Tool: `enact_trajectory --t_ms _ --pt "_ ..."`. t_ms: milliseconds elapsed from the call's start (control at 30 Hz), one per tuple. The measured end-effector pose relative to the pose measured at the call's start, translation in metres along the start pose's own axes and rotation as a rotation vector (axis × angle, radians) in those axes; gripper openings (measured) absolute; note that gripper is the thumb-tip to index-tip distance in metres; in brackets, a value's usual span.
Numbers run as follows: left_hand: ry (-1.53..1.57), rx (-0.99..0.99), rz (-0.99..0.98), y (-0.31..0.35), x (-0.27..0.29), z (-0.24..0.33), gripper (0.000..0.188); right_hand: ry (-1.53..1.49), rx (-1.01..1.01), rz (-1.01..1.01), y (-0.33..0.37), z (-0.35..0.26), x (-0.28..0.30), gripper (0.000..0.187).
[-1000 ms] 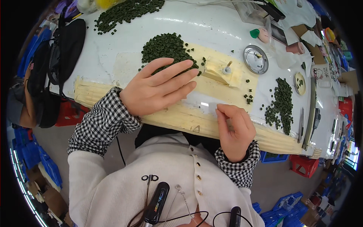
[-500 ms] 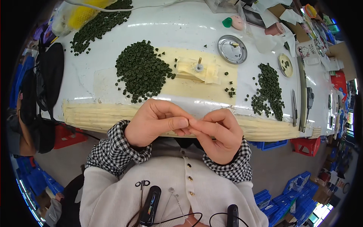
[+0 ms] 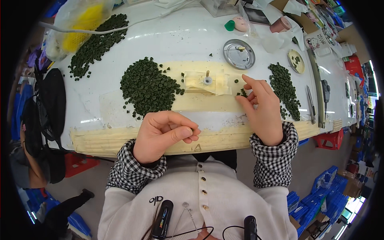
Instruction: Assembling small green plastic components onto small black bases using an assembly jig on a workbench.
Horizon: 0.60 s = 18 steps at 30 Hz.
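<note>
Well, left hand [image 3: 161, 135] pinched on perhaps a green piece [image 3: 193, 130], right hand [image 3: 264, 110] half-spread beside loose pieces [image 3: 243, 92].

Right of the taped block [image 3: 196, 83], the right hand [image 3: 265, 112] partly hides a few small green pieces [image 3: 242, 92].

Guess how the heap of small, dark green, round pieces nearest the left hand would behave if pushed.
The heap would probably spread rather than slide as one, since loose pieces lie around its edge. Each piece is likely light, looking tiny beside the left hand. Some might roll, given their round outlines.
</note>
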State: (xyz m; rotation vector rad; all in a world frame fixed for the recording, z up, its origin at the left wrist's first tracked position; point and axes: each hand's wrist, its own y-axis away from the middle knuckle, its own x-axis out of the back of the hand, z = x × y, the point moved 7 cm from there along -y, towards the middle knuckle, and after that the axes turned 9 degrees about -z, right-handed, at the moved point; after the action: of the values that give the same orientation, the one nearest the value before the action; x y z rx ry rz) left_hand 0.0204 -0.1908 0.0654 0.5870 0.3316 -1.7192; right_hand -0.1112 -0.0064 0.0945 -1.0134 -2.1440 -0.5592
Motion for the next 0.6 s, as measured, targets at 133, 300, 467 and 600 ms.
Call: enact_trajectory --t_ms 133,300,467,600 --pt "0.024 0.0 -0.016 0.0 -0.001 0.0 0.013 0.04 0.045 -0.053 -0.015 -0.003 -0.001 0.035" --pt "0.034 -0.04 -0.027 0.0 -0.001 0.0 0.013 0.099 0.138 0.061 -0.031 -0.002 0.003 0.025" --pt "0.031 -0.042 0.053 0.003 0.005 0.001 0.015 0.025 0.064 0.248 -0.005 -0.006 0.039 0.016" --pt "0.019 -0.039 0.087 0.004 0.007 0.0 0.017 0.137 -0.023 0.217 0.028 0.009 0.05 0.009"
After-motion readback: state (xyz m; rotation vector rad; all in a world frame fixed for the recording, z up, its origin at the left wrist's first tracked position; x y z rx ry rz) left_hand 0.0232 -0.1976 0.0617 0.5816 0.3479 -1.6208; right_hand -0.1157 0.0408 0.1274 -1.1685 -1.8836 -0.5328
